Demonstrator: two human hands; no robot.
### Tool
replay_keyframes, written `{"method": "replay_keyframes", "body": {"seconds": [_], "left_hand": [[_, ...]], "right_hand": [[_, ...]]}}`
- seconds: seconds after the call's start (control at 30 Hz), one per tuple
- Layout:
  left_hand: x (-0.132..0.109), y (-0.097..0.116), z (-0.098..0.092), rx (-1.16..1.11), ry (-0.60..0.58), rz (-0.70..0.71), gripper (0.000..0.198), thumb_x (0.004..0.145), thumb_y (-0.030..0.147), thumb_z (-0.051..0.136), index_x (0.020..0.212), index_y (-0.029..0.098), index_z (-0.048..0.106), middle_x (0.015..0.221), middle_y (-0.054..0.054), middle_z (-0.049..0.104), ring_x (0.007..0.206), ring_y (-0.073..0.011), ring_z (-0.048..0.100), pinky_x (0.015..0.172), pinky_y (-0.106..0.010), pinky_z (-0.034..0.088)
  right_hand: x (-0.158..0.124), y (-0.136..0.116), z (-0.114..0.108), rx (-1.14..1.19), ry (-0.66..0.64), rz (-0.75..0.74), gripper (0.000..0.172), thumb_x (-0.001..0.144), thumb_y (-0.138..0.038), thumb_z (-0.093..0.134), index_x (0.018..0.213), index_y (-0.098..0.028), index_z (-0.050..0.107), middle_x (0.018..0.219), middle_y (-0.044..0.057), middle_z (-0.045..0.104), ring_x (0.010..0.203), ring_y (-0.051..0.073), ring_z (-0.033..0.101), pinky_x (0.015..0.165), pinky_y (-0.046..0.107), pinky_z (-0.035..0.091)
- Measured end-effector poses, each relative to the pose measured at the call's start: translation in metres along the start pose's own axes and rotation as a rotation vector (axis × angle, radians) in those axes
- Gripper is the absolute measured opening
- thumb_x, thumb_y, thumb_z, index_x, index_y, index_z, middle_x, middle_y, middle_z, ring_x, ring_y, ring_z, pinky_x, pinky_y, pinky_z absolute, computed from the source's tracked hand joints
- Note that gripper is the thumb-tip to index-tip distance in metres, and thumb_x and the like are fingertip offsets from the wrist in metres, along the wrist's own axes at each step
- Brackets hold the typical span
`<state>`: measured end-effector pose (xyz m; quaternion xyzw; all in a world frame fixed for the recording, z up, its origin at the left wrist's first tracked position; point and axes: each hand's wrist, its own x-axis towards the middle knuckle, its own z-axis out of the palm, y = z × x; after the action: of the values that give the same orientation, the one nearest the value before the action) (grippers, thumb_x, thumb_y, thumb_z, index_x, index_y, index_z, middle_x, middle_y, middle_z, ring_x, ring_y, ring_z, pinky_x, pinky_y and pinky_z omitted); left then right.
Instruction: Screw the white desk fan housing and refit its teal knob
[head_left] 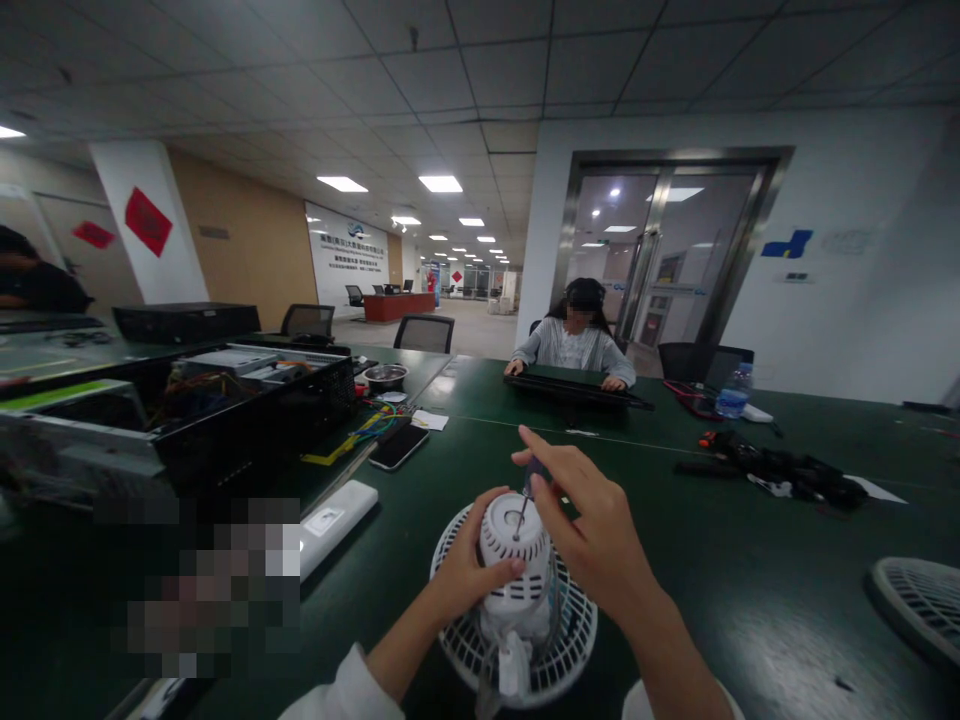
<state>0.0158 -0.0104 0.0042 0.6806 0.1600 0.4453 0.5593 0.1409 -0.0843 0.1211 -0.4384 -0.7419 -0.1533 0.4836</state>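
White plastic motor housing (514, 535) stands upright on one round white fan guard (517, 655), both over the dark green worktop (750, 610) directly before the person. The left hand (469, 570) wraps the housing, fingers curled around its side, while the right hand (592, 525) pinches one small dark-handled screwdriver (534, 478) between thumb and fingertips, its thin metal shaft (519, 520) entering the top of the housing. A second fan guard (919, 610) sits at the right edge. To the left lie one white power strip (337, 525) and one black smartphone (399, 447), its screen dark. Beyond them, an open black computer case (255, 425) holds boards and a tangle of coloured wires; one steel bowl (385, 376) stands just past it. To the right are a heap of black cables (780, 475) and one water bottle (733, 392). Farther off, a seated person (576, 340) has both hands on a long black object (577, 392), near two black office chairs (424, 333). A wall sign (345, 250) carries writing too small to read, and a pixelated patch (202, 585) hides the lower left.
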Motion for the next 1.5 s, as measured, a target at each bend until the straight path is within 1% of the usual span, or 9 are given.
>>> {"method": "replay_keyframes", "body": {"seconds": [0.2,0.4,0.57,0.73,0.87,1.0,1.2,1.4,1.5], "left_hand": [[-0.001,-0.001,0.0,0.002,0.011,0.005,0.074,0.064,0.043,0.074,0.125,0.02,0.04,0.125,-0.009,0.051,0.118,-0.0307,0.046,0.104,-0.044,0.033],[0.0,-0.001,0.0,0.026,0.013,0.022,0.072,0.066,0.04,0.073,0.127,0.019,0.04,0.128,-0.01,0.05,0.121,-0.031,0.044,0.104,-0.044,0.033],[-0.001,-0.005,-0.001,0.015,0.011,0.023,0.072,0.067,0.038,0.073,0.128,0.02,0.039,0.129,-0.008,0.049,0.122,-0.0299,0.043,0.106,-0.043,0.03],[-0.002,-0.004,-0.001,0.016,0.005,0.009,0.074,0.066,0.041,0.073,0.127,0.018,0.038,0.127,-0.011,0.049,0.119,-0.0312,0.045,0.104,-0.043,0.032],[-0.001,-0.001,0.0,0.006,-0.002,-0.007,0.076,0.064,0.043,0.073,0.126,0.018,0.037,0.125,-0.011,0.05,0.117,-0.0314,0.047,0.103,-0.044,0.034],[-0.001,-0.001,0.0,0.01,0.008,-0.002,0.075,0.064,0.043,0.074,0.125,0.018,0.038,0.126,-0.011,0.05,0.118,-0.0314,0.046,0.103,-0.044,0.034],[-0.001,-0.001,-0.001,0.009,0.002,-0.002,0.075,0.064,0.041,0.073,0.126,0.018,0.037,0.126,-0.011,0.049,0.118,-0.0321,0.045,0.103,-0.045,0.033],[-0.001,-0.002,-0.001,0.008,-0.003,-0.003,0.074,0.065,0.04,0.073,0.126,0.019,0.037,0.127,-0.011,0.049,0.119,-0.0312,0.045,0.104,-0.044,0.032],[-0.001,-0.001,-0.001,0.02,0.002,-0.001,0.074,0.064,0.041,0.073,0.125,0.018,0.038,0.126,-0.011,0.049,0.117,-0.0309,0.046,0.103,-0.043,0.033]], "right_hand": [[-0.001,0.001,0.007,-0.108,0.081,0.013,0.024,0.084,-0.022,0.055,0.107,-0.021,0.061,0.08,0.005,0.065,0.074,0.018,0.058,0.063,0.03,0.05],[-0.001,-0.004,0.006,0.039,-0.022,-0.015,0.035,0.086,-0.012,0.044,0.119,-0.02,0.053,0.095,0.005,0.067,0.085,0.016,0.06,0.072,0.03,0.051],[-0.002,-0.003,0.01,-0.091,0.067,-0.018,0.016,0.084,-0.021,0.055,0.098,-0.017,0.061,0.079,0.005,0.066,0.073,0.018,0.057,0.061,0.03,0.05],[-0.002,-0.001,0.007,-0.068,0.09,-0.013,0.023,0.086,-0.016,0.049,0.106,-0.017,0.059,0.096,0.008,0.067,0.089,0.018,0.059,0.072,0.031,0.051],[-0.002,-0.001,0.005,0.0,0.113,-0.049,0.025,0.085,-0.011,0.05,0.108,-0.016,0.058,0.085,0.005,0.068,0.076,0.014,0.061,0.067,0.027,0.051],[-0.003,0.001,0.01,-0.079,0.191,-0.09,0.018,0.084,-0.016,0.056,0.1,-0.016,0.062,0.079,0.005,0.067,0.071,0.015,0.059,0.064,0.028,0.05],[-0.001,0.003,0.007,0.0,0.095,-0.019,0.028,0.087,-0.012,0.047,0.112,-0.018,0.057,0.09,0.005,0.067,0.082,0.016,0.06,0.07,0.029,0.051],[-0.002,0.004,0.009,-0.071,0.135,-0.004,0.016,0.084,-0.02,0.055,0.1,-0.018,0.06,0.079,0.004,0.064,0.071,0.016,0.056,0.062,0.029,0.048],[-0.002,0.005,0.01,-0.073,0.103,0.026,0.021,0.086,-0.019,0.051,0.106,-0.017,0.058,0.087,0.006,0.065,0.074,0.016,0.057,0.063,0.029,0.048]]}}
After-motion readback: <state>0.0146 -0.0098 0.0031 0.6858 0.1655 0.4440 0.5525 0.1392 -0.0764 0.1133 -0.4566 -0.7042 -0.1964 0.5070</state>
